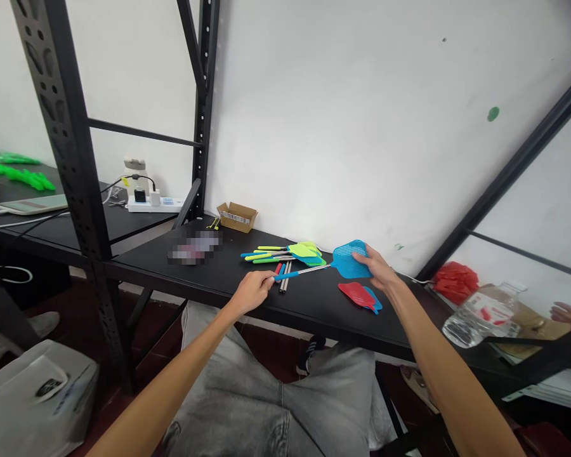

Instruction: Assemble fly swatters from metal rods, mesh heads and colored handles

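Held between both hands above the black shelf (181,279) is a blue fly swatter (346,261) with a metal rod. My left hand (255,291) is closed on the end of its blue handle. At the other end, my right hand (378,266) pinches the right edge of the mesh head. Behind it lies a pile of yellow, green and blue fly swatters (304,251). Several loose handle rods (285,285) with red and blue grips lie just right of my left hand. Below the held head rest a red swatter head (356,293) and a blue swatter head (374,299), overlapping.
A small open cardboard box (238,219) stands at the back left. Upright black posts (69,158) frame the shelf. To the right are a large plastic bottle (480,314), a red bag (455,282) and another person's hand (568,314). A power strip (155,203) sits further left.
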{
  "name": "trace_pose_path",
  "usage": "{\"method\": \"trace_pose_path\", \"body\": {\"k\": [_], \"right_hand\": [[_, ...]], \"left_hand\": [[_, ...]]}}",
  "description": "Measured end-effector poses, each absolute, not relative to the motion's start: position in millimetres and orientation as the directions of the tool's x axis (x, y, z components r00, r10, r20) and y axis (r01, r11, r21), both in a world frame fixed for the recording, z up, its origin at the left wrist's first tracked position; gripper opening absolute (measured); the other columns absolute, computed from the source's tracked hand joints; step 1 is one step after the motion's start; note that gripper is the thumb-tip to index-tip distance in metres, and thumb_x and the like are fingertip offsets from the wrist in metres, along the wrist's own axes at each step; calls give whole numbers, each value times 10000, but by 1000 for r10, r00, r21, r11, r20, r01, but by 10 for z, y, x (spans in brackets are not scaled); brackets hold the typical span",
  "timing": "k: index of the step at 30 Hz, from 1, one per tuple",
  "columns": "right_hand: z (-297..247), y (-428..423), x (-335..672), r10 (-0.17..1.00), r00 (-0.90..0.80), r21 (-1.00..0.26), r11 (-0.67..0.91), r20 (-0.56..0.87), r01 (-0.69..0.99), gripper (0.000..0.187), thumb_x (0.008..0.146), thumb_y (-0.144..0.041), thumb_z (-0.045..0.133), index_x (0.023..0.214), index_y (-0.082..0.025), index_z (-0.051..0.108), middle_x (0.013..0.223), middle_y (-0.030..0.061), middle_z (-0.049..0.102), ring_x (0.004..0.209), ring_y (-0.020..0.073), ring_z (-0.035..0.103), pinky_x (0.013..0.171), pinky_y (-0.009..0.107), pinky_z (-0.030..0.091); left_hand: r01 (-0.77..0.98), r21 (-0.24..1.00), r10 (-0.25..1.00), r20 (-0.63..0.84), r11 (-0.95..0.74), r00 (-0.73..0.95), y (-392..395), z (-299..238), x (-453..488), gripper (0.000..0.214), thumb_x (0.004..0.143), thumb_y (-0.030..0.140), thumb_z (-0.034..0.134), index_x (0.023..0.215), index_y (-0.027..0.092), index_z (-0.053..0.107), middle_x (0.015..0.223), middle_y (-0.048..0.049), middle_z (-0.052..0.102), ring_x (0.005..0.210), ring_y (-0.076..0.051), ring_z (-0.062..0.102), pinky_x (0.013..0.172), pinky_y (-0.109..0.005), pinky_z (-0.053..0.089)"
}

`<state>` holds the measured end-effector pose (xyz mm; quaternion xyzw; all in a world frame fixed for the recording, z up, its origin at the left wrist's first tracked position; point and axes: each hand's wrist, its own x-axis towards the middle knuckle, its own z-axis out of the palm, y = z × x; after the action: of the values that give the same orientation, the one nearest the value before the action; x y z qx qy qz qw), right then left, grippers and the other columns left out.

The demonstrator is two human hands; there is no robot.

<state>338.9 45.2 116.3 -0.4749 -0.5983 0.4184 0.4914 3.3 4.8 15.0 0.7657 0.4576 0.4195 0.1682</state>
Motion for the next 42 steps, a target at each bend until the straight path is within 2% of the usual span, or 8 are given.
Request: {"method": "trace_pose_path", "body": {"k": [11,19,22,26,29,35,38,42], "right_hand": [[1200,462,3198,971,-114,-955,230,211,189,439,688,-400,774,1059,-255,591,996,39,708,914,270,685,738,381,589],[889,459,3259,988,-47,-987,150,147,64,393,689,-371,787,1013,-228,619,979,52,720,855,245,695,739,358,580],[620,415,3297,989,69,-987,137,132,-84,412,714,-408,770,1045,-221,610,979,63,721,801,228,697,627,311,569],[265,242,3333,979,182,-971,133,97,-197,480,796,-548,652,1157,-247,552,975,73,727,638,179,672,412,224,446],[93,122,3311,967,205,-974,181,151,-135,521,782,-540,677,1177,-229,540,962,87,732,569,142,637,398,201,419],[66,111,3224,963,172,-978,209,209,22,505,787,-552,658,1113,-176,574,927,101,718,552,119,611,398,184,395],[69,121,3224,959,162,-973,228,231,36,492,799,-560,634,1095,-170,581,907,100,715,546,117,604,397,186,386],[46,123,3234,956,163,-970,243,243,20,483,818,-563,607,1097,-169,582,893,94,712,542,113,599,403,188,380]], "left_hand": [[547,637,835,477,-543,273,88,111,-21,341,876,258,409,956,195,735,615,10,552,571,-144,454,570,-240,294],[490,659,820,491,-571,295,56,151,-40,336,918,329,403,889,179,702,628,26,540,585,-127,451,579,-231,311],[484,673,826,500,-560,261,53,152,-40,338,922,326,399,884,172,698,639,26,543,595,-125,469,587,-227,323],[538,667,839,519,-516,162,83,166,-56,349,926,333,400,819,171,689,637,18,569,595,-131,508,599,-232,341],[631,625,835,547,-459,65,155,225,-102,359,931,339,404,784,177,689,640,3,611,608,-145,547,620,-242,356],[810,525,842,534,-263,-73,453,425,-187,364,938,354,404,1093,223,706,914,-59,734,847,-222,644,696,-260,399],[865,463,867,493,-193,-70,602,482,-178,380,950,363,379,1094,241,709,1010,-75,733,924,-247,644,706,-271,407],[934,309,870,494,-182,6,740,468,-150,404,965,346,346,1015,221,726,952,-100,719,920,-258,629,719,-294,413]]}}
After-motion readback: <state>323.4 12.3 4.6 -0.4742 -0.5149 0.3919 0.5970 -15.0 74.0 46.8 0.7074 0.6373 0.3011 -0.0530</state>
